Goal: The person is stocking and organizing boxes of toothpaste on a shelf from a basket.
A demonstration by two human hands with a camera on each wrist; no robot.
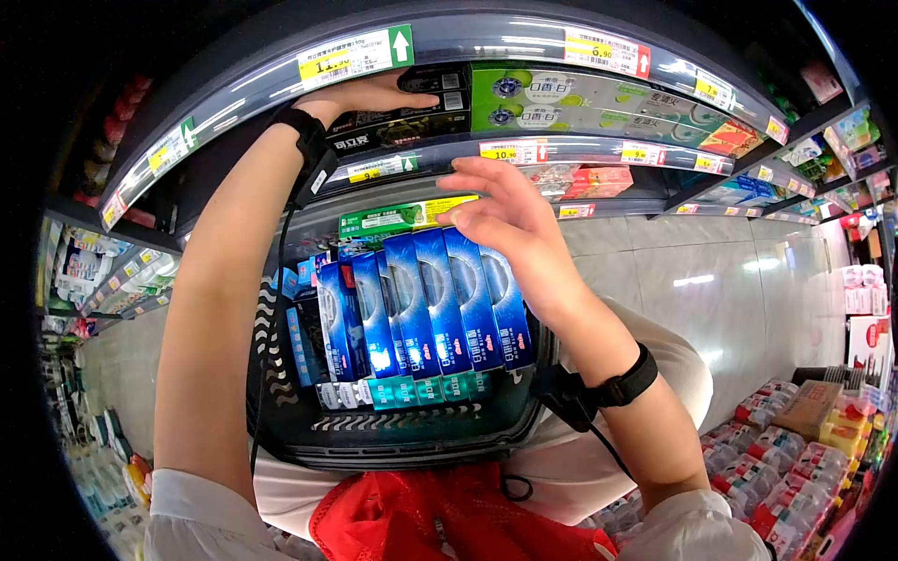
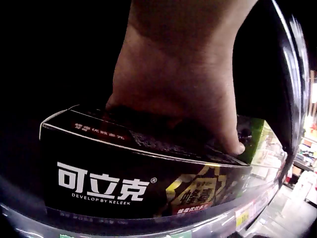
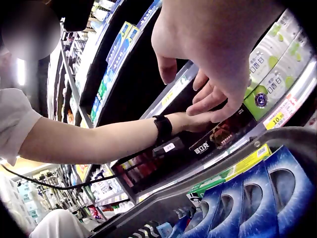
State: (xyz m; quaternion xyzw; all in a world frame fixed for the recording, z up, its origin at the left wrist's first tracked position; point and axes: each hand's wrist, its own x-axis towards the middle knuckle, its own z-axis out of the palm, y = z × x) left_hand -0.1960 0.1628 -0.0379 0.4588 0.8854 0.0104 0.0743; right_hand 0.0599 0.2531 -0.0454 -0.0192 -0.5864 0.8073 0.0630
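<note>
In the head view my left hand [image 1: 369, 98] reaches into the shelf, over black boxes [image 1: 402, 132] with white lettering. The left wrist view has this hand [image 2: 173, 89] low over the top of a black box [image 2: 106, 186]; its thumb tip lies near the box's right end, and its other fingers are hidden. My right hand [image 1: 510, 220] hovers over the far rim of a basket, fingers loosely bent and holding nothing; the right wrist view also shows it [image 3: 208, 54]. Below it, blue boxes [image 1: 432, 299] stand in a row in the basket [image 1: 393, 453].
Green-and-white boxes [image 1: 561, 98] lie on the shelf beside the black ones. Price rails [image 1: 440, 154] run along the shelf edges. A green-and-yellow box [image 1: 398, 217] lies at the basket's far side, teal boxes [image 1: 426, 389] at its near side. Wrapped packs [image 1: 786, 467] stand at the lower right.
</note>
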